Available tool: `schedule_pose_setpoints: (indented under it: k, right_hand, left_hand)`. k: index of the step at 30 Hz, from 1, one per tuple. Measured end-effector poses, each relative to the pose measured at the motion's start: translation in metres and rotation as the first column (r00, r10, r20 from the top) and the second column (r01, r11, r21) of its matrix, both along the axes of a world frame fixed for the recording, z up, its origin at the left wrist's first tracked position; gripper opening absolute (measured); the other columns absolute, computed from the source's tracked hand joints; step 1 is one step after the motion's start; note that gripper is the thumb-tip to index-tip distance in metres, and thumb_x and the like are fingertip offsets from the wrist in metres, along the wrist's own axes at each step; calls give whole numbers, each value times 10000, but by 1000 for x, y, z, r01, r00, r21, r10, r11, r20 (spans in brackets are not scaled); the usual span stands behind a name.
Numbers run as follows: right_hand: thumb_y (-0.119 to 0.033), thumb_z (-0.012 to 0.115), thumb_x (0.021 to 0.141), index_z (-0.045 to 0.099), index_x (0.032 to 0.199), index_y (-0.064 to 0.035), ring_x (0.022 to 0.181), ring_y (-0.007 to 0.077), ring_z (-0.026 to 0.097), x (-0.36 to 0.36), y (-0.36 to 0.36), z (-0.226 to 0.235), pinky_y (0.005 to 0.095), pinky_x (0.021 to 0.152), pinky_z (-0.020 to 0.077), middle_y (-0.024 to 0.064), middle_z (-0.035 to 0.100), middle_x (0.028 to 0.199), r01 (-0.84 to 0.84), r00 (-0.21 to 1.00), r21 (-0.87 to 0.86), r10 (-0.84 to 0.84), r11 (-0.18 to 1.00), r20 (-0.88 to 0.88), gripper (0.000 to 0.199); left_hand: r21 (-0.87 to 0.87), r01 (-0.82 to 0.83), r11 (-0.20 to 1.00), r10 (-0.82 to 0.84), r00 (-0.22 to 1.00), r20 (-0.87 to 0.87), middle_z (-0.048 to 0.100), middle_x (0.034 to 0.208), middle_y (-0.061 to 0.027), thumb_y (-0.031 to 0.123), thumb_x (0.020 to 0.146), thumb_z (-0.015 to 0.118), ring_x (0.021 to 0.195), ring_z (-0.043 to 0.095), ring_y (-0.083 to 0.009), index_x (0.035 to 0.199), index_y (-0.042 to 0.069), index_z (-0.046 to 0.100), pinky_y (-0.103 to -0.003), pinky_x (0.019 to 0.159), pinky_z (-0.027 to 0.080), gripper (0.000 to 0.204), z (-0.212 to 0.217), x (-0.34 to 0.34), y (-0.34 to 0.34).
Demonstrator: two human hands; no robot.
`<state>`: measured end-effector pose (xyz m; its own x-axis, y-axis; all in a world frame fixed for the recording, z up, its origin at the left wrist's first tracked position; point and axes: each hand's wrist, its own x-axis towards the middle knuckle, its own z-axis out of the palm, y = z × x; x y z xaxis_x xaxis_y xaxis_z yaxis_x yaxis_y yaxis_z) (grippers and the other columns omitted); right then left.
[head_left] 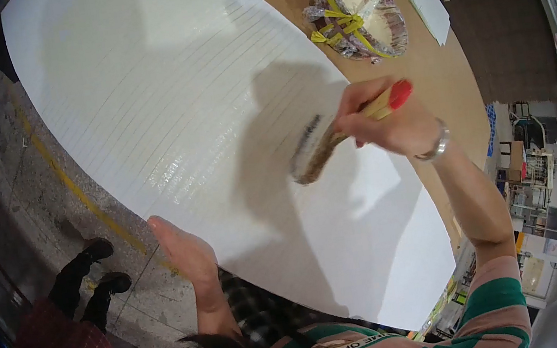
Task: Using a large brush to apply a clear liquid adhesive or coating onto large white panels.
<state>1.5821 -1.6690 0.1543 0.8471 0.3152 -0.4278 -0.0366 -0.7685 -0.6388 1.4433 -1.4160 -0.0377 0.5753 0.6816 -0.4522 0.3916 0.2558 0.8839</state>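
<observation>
On the brown worktable (436,80), seen from the head camera, a large white ruled sheet (159,84) lies flat and covers most of the surface. Right hand (385,123) is clenched around the wooden, red-tipped handle of a wide flat brush (314,151), bristles touching the sheet near its middle. Left hand (186,254) rests flat, fingers released, on the near left edge. A wet sheen shows left of the brush; by my judgement that band is coated, while the matte lower right portion remains to be done. Beyond the sheet sits a plastic-wrapped bundle (360,16) tied with yellow strap; its contents are unclear.
</observation>
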Motion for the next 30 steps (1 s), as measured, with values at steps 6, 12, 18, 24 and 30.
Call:
schedule_pose_setpoints:
  k: [6,12,18,24,30]
  right_hand:
    - [-148,588,774,622,703,-32,597,108,602,55,12,-6,237,557,455,41,618,633,205,938,353,-287,913,197,140]
    - [-146,565,791,624,741,-15,604,104,608,31,-30,0,238,576,466,53,627,651,133,989,133,-122,982,-83,152]
    - [-153,573,774,619,689,-11,512,104,575,34,-29,-6,240,482,442,53,604,604,133,983,298,-165,945,85,172]
    - [-172,562,785,607,696,-11,543,95,583,7,-47,9,236,517,455,43,599,591,238,971,148,-238,960,-19,189]
    - [-161,556,781,598,674,-7,577,100,595,20,-48,-8,244,548,456,58,606,601,149,988,183,-152,972,0,192]
  left_hand:
    - [127,171,977,-172,985,-3,302,1431,-197,254,1003,293,1319,303,-247,1343,-105,299,-305,1098,213,494,-14,-8,-8]
    - [134,164,977,-172,984,45,320,1408,-233,188,998,272,1325,293,-304,1337,-110,303,-363,1110,208,453,-7,-15,6]
    - [441,322,838,-462,848,258,250,1436,-241,139,982,290,1337,250,-325,1364,-104,244,-387,1118,181,455,-41,-35,13]
    - [477,315,820,-478,836,269,244,1438,-239,142,983,285,1337,243,-322,1361,-115,235,-389,1120,172,460,-34,-33,16]
    - [93,222,971,-229,970,77,250,1443,-222,262,995,298,1337,259,-294,1355,-113,255,-362,1117,183,522,-52,-35,31]
